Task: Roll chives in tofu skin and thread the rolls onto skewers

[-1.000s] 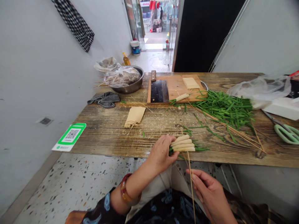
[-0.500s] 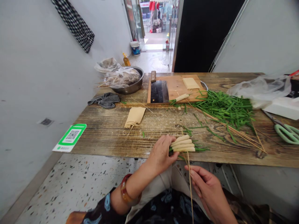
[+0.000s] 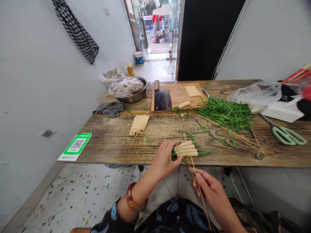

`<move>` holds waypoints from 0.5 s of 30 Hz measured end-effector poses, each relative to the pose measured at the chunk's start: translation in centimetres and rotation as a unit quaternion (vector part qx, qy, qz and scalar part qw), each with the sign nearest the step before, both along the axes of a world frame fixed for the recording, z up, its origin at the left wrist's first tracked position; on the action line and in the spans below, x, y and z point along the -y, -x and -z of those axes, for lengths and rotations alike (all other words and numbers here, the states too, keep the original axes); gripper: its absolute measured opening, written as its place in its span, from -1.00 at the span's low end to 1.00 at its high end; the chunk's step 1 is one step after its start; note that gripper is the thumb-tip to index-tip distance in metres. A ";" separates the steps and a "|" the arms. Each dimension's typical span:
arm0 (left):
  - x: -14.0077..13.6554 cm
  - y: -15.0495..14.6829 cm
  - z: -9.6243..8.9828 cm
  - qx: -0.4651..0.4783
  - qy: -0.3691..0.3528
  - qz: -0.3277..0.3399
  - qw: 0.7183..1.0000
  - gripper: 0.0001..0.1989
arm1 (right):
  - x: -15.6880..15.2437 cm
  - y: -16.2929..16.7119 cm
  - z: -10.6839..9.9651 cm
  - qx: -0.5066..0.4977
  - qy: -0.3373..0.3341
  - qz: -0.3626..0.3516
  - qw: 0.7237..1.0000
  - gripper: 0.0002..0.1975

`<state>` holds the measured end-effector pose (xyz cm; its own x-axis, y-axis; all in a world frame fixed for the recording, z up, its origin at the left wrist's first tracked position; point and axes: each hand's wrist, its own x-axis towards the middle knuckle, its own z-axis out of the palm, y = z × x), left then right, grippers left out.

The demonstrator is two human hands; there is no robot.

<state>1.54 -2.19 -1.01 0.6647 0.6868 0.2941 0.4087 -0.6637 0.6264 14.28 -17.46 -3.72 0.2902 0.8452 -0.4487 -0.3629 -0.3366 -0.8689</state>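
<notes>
"Rolls (image 3: pixel 186 149), pale, with greens inside: where?"
"Near edge of your table (image 3: pixel 109 142); your left hand (image 3: pixel 165 157) grips them between thumb and fingers."
"Right hand (image 3: pixel 210 186)?"
"Your fingers pinch a thin skewer (image 3: pixel 203 203). Loose greens (image 3: pixel 227 113) lie beyond, rightward."

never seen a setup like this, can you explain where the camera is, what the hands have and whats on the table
There's no machine here, just a person's two bare hands. The view comes from a camera worn on the head, looking forward and down. The left hand holds a row of pale rolls with green bits poking out, near the front edge of the wooden table. The right hand holds a thin stick, its upper end at the rolls. Farther back are a cutting board bearing a cleaver, a pile of green leaves and a metal bowl.
</notes>
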 end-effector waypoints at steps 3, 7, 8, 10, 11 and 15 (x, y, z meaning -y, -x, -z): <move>0.0 0.0 -0.2 0.002 -0.015 0.008 1.000 -0.53 | 1.7 0.5 0.4 -0.023 -0.009 -0.006 1.000 -0.55; 0.0 -0.1 -0.2 -0.011 -0.033 0.018 0.999 -0.53 | 3.3 1.4 1.4 -0.087 -0.017 0.007 0.996 -0.61; 0.0 -0.1 -0.2 -0.014 -0.036 0.022 0.999 -0.52 | 3.5 1.6 1.6 -0.109 -0.018 0.015 0.994 -0.62; 0.0 -0.1 -0.2 -0.020 -0.043 0.029 0.998 -0.51 | 3.7 1.9 2.0 -0.151 -0.015 0.032 0.988 -0.63; 0.0 -0.1 -0.2 -0.021 -0.046 0.031 0.998 -0.51 | 3.8 2.1 2.2 -0.167 -0.012 0.038 0.985 -0.63; -0.2 0.0 0.1 -0.016 -0.051 0.033 0.998 -0.57 | 3.6 2.5 2.5 -0.220 -0.014 0.031 0.975 -0.66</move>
<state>1.57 -2.03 -1.07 0.7169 0.6092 0.3390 0.3807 -0.7495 0.5416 11.73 -21.03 -6.24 0.1250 0.8465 -0.5175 -0.7219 -0.2802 -0.6327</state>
